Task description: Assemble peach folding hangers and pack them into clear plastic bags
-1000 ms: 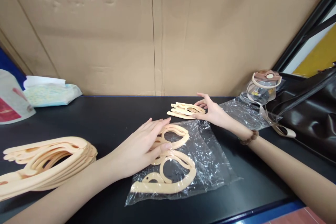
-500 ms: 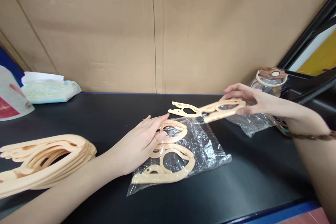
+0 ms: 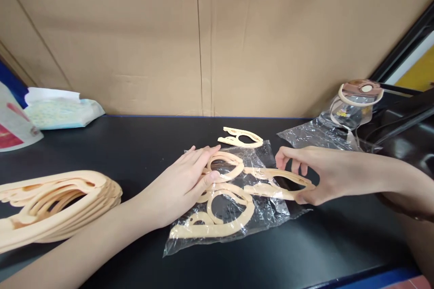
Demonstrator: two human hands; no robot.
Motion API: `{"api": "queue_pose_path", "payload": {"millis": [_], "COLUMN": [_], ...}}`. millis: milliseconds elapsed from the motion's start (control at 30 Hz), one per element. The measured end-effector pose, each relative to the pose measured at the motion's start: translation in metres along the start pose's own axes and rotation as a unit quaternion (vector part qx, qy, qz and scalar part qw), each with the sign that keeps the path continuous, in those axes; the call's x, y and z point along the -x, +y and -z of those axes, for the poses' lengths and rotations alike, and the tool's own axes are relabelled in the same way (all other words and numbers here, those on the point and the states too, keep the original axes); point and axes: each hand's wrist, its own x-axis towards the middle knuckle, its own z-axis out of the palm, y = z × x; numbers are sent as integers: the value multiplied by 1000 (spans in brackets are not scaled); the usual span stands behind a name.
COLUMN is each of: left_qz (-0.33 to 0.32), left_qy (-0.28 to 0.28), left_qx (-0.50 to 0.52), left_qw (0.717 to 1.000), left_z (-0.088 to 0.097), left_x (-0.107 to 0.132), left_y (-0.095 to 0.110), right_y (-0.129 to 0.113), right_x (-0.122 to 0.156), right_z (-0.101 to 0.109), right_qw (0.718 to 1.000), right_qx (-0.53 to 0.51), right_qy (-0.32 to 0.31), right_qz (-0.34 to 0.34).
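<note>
My left hand [image 3: 185,185] lies flat, fingers stretched out, on a clear plastic bag [image 3: 267,210] that holds peach-coloured plastic hanger pieces [image 3: 222,216]. My right hand [image 3: 317,174] pinches one loose peach hanger piece [image 3: 273,185] by its right end and holds it low over the bag, its left end against the pieces under my left hand. Another small pile of hanger pieces [image 3: 241,137] rests on the black table [image 3: 135,144] just behind the bag.
A stack of peach hangers [image 3: 57,203] lies at the left edge. A tissue pack [image 3: 61,110] and a white pouch [image 3: 13,122] sit at the back left. Empty clear bags [image 3: 312,135], a clear bottle with a brown lid [image 3: 356,99] and a dark bag [image 3: 407,131] are at the right. A cardboard wall stands behind.
My right hand has lifted one hanger piece from the pile behind the bag, swung it out to the right, then brought it down to the bag. My left hand has stayed flat.
</note>
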Motion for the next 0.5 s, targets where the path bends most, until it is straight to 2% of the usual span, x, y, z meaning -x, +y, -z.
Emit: {"api": "queue_pose_path", "payload": {"millis": [167, 233, 367, 500], "left_qz": [3, 5, 4, -5], "left_qy": [-7, -7, 7, 6], "left_qx": [3, 9, 12, 2], "left_qw": [1000, 1000, 1000, 1000], "left_z": [1, 1, 0, 1], "left_x": [0, -1, -1, -2], "left_y": [1, 1, 3, 4], "right_y": [10, 9, -3, -18], "right_x": [4, 7, 6, -1], "right_z": [1, 2, -1, -8], "right_qw": [998, 998, 997, 998], "right_qx": [-14, -41, -66, -8], "right_qy": [55, 48, 9, 44], "right_qz": [24, 28, 35, 50]}}
